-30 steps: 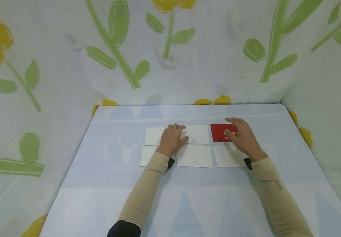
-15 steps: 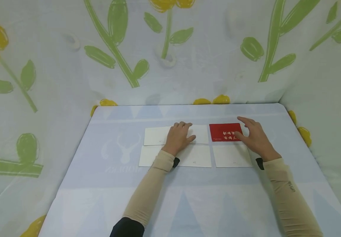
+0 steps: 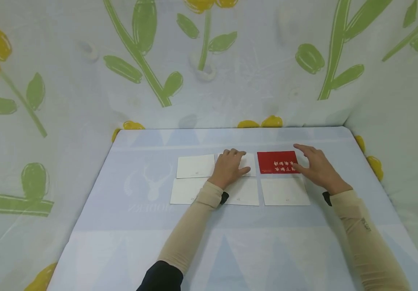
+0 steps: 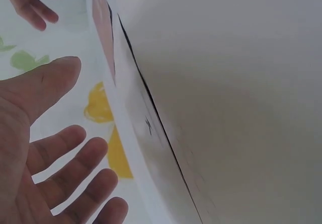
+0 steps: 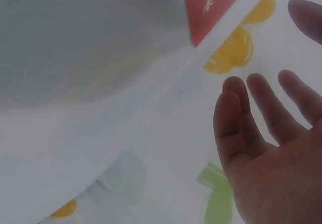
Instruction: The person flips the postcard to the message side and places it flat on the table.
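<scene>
My left hand (image 3: 228, 169) is over the white card in the middle of the far row (image 3: 249, 163), hiding part of it. In the left wrist view its fingers (image 4: 85, 168) are spread and loosely bent, with nothing between them. Beside the right edge of a red card (image 3: 276, 161) with white characters is my right hand (image 3: 318, 170); its thumb tip overlaps the card's corner in the head view. The right wrist view shows those fingers (image 5: 274, 110) relaxed and holding nothing. Whether either hand touches a card, I cannot tell.
At the far left lies another white card (image 3: 195, 166). The near row has three white cards: left (image 3: 185, 192), middle (image 3: 243, 193) and right (image 3: 285, 192), edges close to the far row. A pale blue patterned tabletop (image 3: 121, 250) meets a flower-printed cloth wall (image 3: 252, 81).
Both hands have moved to the right. My right hand has slid off the red card, showing more of its characters. My left hand has uncovered the far-left white card. The cards stay in place.
</scene>
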A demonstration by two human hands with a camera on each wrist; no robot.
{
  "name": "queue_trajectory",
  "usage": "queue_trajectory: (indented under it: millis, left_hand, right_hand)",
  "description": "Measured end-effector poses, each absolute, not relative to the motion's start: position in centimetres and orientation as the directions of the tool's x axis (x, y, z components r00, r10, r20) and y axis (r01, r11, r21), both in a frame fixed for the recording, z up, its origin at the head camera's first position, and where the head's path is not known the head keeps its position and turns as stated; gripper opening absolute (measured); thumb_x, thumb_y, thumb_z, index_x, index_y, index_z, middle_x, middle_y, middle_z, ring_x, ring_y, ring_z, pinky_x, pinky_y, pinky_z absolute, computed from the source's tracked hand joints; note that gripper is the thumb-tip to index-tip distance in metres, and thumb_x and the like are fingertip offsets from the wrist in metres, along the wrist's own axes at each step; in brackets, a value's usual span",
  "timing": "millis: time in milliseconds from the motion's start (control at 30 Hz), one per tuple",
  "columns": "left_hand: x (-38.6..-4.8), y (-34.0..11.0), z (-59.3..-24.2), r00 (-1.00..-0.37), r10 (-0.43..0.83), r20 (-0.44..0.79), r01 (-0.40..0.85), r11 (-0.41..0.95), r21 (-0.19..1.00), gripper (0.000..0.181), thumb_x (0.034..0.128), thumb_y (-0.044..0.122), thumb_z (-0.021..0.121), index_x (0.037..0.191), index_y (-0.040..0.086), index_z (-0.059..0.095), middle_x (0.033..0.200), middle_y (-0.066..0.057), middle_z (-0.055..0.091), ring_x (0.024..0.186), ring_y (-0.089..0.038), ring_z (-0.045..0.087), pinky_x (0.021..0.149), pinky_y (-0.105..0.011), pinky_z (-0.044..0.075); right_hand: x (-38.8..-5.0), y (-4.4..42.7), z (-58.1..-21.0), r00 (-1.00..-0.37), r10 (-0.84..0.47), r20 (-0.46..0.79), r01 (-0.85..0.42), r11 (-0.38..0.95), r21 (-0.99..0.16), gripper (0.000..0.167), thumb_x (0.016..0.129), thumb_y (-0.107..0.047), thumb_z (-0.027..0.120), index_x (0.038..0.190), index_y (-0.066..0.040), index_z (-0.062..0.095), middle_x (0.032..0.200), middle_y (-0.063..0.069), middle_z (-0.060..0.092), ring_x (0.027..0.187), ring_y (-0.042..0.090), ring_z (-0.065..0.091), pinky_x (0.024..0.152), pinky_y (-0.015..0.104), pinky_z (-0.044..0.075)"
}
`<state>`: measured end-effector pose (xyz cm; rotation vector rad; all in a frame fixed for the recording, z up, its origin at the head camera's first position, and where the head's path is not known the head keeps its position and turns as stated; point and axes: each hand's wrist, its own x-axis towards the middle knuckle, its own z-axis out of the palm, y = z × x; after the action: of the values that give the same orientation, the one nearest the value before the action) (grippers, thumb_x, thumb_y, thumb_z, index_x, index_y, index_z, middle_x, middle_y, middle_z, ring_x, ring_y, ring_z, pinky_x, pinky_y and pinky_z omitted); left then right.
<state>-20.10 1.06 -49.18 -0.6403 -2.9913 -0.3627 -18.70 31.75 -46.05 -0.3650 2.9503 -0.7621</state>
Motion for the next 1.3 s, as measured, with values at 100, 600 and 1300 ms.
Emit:
queue_trajectory:
  millis: [100, 600, 1300]
  left_hand:
    - [-20.3, 2.1, -49.1, -0.905, 0.414, 0.099, 0.426, 0.878, 0.219, 0.060, 0.0945, 0.051, 0.067, 0.144, 0.018, 0.057, 0.135, -0.004, 0.061, 0.122, -0.025, 0.054, 0.100, -0.038, 0.047]
    - [-22.4, 5.4, -49.1, -0.893, 0.449, 0.035, 0.447, 0.876, 0.179, 0.068, 0.0905, 0.057, 0.069, 0.144, 0.016, 0.056, 0.135, -0.005, 0.058, 0.122, -0.024, 0.050, 0.102, -0.036, 0.045]
    - [-23.9, 6.7, -48.9, -0.898, 0.437, -0.049, 0.429, 0.896, 0.114, 0.076, 0.0825, 0.068, 0.070, 0.137, 0.015, 0.061, 0.135, -0.008, 0.053, 0.122, -0.024, 0.044, 0.100, -0.036, 0.043]
  right_hand:
    - [-19.2, 32.0, -46.0, -0.960, -0.280, -0.018, -0.239, 0.848, -0.474, 0.073, 0.094, -0.015, 0.072, 0.155, -0.004, 0.034, 0.153, 0.029, 0.037, 0.131, 0.050, 0.036, 0.102, 0.069, 0.038]
    - [-21.7, 32.7, -46.3, -0.937, -0.313, -0.157, -0.221, 0.877, -0.427, 0.085, 0.090, -0.021, 0.077, 0.157, -0.005, 0.028, 0.154, 0.030, 0.033, 0.131, 0.051, 0.033, 0.103, 0.069, 0.037]
    - [-23.5, 32.8, -47.3, -0.913, -0.253, -0.320, -0.136, 0.928, -0.346, 0.086, 0.090, -0.033, 0.076, 0.153, 0.005, 0.032, 0.150, 0.037, 0.028, 0.134, 0.056, 0.025, 0.107, 0.072, 0.027]
